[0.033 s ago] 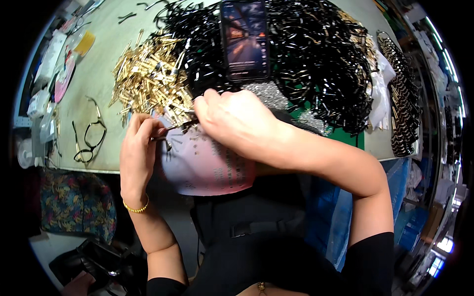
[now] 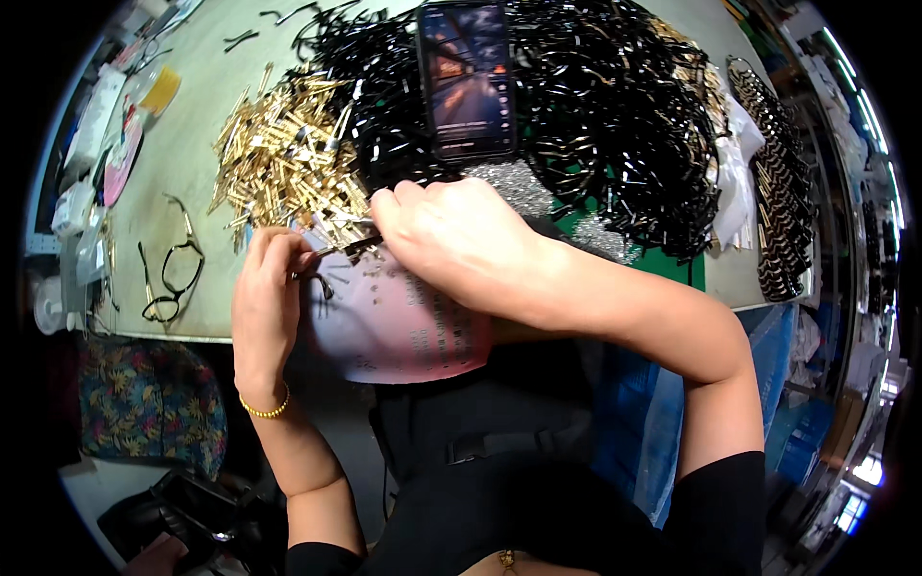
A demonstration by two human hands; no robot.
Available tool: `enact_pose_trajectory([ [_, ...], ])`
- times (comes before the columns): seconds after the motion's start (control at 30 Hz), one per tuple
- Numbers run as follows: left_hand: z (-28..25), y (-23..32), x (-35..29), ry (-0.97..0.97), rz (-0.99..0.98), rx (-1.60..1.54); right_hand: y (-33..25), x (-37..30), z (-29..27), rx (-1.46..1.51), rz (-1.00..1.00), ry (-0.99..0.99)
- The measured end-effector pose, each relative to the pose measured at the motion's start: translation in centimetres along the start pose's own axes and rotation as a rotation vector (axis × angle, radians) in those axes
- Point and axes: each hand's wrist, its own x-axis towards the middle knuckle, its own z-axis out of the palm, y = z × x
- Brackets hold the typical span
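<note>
My left hand (image 2: 267, 293) pinches a thin dark curved piece (image 2: 324, 281) that looks like an eyeglass temple. From its fingertips a narrow dark length runs toward my right hand (image 2: 449, 226), whose curled fingers are closed near the far end. What those fingers hold is mostly hidden by the hand. Beneath both hands lies a pink and blue printed sheet (image 2: 413, 341) at the table's front edge, with several tiny parts on it. Just beyond the hands is a heap of gold metal pieces (image 2: 283, 158).
Black temple-like pieces (image 2: 615, 125) are heaped across the back. Among them lies a lit phone (image 2: 469, 86), with small silver bits (image 2: 519, 187) near it. Eyeglasses (image 2: 178, 269) rest at left, near a yellow tape roll (image 2: 160, 91). Patterned strips (image 2: 773, 192) and white plastic (image 2: 735, 182) lie right.
The whole view has shifted slightly, so the phone and heaps appear a little further left. Both hands keep nearly the same pose.
</note>
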Motion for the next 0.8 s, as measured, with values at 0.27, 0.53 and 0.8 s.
enact_pose_trajectory([
  [0.27,0.8,3.8,-1.7,0.272,0.038,0.03,0.6,-7.9,-6.9,0.855,0.229,-0.106],
  [0.53,6.6,12.7,-4.5,-0.14,0.358,-0.418,0.1,-16.4,-7.6,1.608,0.896,-0.341],
  [0.8,9.0,13.8,-5.1,-0.262,0.381,-0.44,0.3,-18.7,-8.0,1.856,1.025,-0.298],
])
